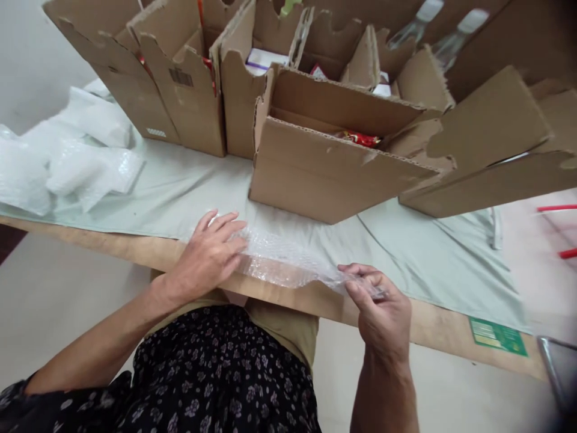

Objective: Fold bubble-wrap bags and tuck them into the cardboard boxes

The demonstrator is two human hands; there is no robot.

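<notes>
A strip of clear bubble wrap stretches between my two hands along the table's front edge. Its right end is bunched in my right hand, pinched between thumb and fingers. My left hand lies over the left end with its fingers spread, palm down. Just beyond the strip stands an open cardboard box with a red packet inside.
More bubble wrap is piled at the left on the green cloth. Several open cardboard boxes line the back, and two bottles with white caps stand behind. A green label lies on the right front edge.
</notes>
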